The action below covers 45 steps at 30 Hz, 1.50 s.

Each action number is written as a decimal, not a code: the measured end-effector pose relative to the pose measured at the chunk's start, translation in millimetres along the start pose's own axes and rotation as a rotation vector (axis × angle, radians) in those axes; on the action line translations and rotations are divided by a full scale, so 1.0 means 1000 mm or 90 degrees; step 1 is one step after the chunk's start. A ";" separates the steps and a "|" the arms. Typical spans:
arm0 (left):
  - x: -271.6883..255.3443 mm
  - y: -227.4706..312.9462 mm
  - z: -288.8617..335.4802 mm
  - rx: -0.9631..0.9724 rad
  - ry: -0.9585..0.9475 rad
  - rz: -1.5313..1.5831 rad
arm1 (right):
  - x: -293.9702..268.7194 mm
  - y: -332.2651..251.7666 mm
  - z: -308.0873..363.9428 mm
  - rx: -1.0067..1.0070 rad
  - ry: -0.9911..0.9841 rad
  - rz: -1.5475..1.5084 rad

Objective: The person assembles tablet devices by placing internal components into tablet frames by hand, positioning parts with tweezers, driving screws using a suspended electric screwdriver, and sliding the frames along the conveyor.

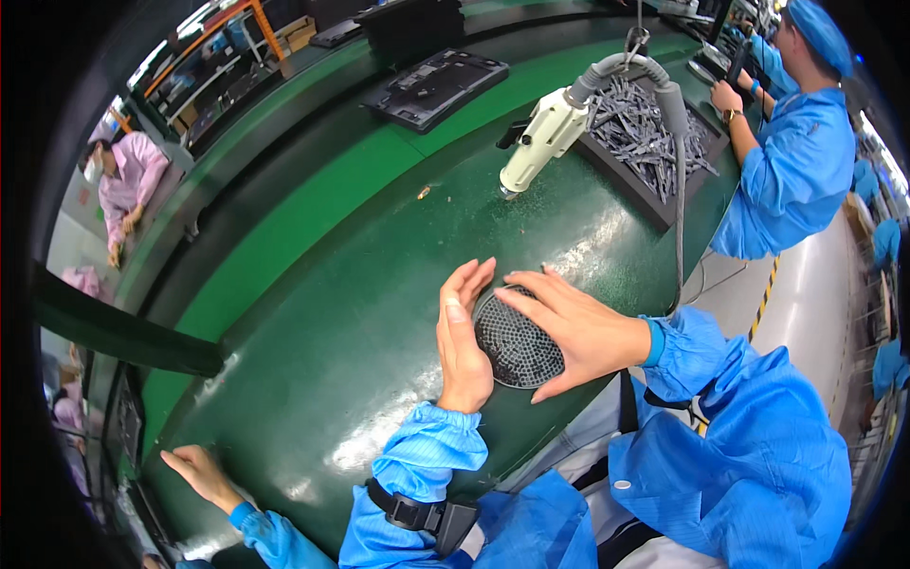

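Note:
Between my two hands sits a round, shallow dark dish [519, 339], its face a dense grid of small round cells. My left hand [464, 337] cups the dish's left rim, fingers pointing away from me and close together. On the other side my right hand [583, 332] clasps it, fingers over the far edge and thumb at the near edge. The dish is just over the green worktop [313, 379]; whether it touches is hidden. Beyond my hands hangs a cream electric screwdriver [545, 142], tip down, on a grey hose.
A black tray [654, 204] of loose dark strips lies at far right. On the green conveyor [284, 256] is a black laptop chassis [436, 88]. A co-worker's hand [197, 474] rests at lower left; another person [796, 152] in blue works at right. A dark bar [123, 322] crosses at left.

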<state>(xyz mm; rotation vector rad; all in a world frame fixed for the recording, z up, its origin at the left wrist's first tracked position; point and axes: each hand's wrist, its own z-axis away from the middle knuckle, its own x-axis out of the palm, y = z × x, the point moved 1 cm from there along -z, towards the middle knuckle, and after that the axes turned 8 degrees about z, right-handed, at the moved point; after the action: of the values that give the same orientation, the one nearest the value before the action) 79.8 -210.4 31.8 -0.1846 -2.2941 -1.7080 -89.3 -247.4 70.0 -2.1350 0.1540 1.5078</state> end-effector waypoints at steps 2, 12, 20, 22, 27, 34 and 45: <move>0.001 0.002 0.000 -0.007 0.030 0.027 | 0.002 -0.005 -0.002 -0.001 -0.022 -0.006; -0.002 0.006 -0.001 -0.002 0.117 0.016 | -0.007 0.012 0.007 0.100 0.267 -0.027; -0.001 0.005 -0.001 -0.010 0.117 0.007 | -0.003 0.012 0.006 0.141 0.275 -0.061; -0.001 0.004 0.000 -0.010 0.114 0.012 | -0.003 0.009 0.008 0.132 0.231 -0.065; 0.002 0.006 -0.003 -0.013 0.114 0.006 | 0.006 0.015 0.013 0.126 0.149 -0.025; 0.000 0.005 -0.002 -0.018 0.107 -0.001 | -0.001 0.021 0.012 0.028 0.055 -0.066; 0.001 0.003 0.000 -0.026 0.111 -0.018 | -0.009 0.015 0.036 0.086 -0.019 0.083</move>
<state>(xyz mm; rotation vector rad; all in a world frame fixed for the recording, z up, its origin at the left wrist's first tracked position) 80.2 -210.0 35.0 -0.0109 -2.1465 -1.7129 -128.5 -245.1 64.2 -2.0285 0.3809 1.5539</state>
